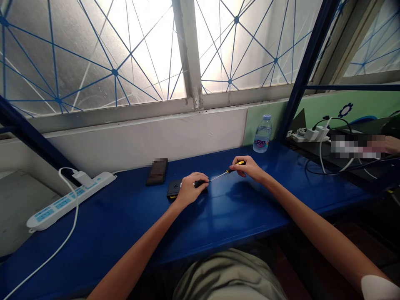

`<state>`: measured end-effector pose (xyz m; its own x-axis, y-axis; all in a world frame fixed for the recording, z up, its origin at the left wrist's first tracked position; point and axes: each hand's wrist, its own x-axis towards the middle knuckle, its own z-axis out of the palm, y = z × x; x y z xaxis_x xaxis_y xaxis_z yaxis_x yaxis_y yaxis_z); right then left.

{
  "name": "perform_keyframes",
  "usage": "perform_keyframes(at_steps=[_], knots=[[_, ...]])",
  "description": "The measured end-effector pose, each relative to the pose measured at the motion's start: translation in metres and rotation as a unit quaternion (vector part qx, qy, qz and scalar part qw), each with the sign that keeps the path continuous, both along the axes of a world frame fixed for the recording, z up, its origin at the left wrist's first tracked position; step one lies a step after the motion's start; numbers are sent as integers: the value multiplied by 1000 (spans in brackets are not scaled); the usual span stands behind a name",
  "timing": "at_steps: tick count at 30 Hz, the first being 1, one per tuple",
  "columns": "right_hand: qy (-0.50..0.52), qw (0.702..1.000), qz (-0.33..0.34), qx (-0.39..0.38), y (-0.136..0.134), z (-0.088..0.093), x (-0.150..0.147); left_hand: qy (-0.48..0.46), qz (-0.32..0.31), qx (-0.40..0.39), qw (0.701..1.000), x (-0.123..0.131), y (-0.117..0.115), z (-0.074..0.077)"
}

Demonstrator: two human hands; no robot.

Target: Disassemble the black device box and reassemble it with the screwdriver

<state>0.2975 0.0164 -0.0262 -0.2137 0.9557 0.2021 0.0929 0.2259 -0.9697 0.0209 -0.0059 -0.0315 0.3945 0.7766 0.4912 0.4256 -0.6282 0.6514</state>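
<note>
My right hand point(246, 168) is closed around the black and yellow handle of a screwdriver point(231, 170). Its thin metal shaft slants down to the left, and the tip meets or nearly meets a small black piece point(200, 183) pinched in the fingers of my left hand point(191, 187). What kind of piece that is, I cannot make out. Under my left hand lies a flat black case point(173, 189) with a bit of yellow at its lower edge; the hand covers much of it. A dark phone-like slab point(157, 171) lies to the left, behind the case.
A white power strip point(73, 202) with a plug and a trailing cable lies on the left of the blue table point(125, 233). A water bottle point(262, 134) stands at the back right. Cables, plugs and another person's hand point(392, 145) are at the far right.
</note>
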Motion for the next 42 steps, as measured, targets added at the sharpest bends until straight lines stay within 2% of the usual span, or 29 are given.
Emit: perform_keyframes(at_steps=[6,42], knots=[[-33,999,2,5,0,0,0,7,0,-3,1000,0,-1,1],[-60,998,-3,24,-5,6,-3,29,25,44,998,0,1,-1]])
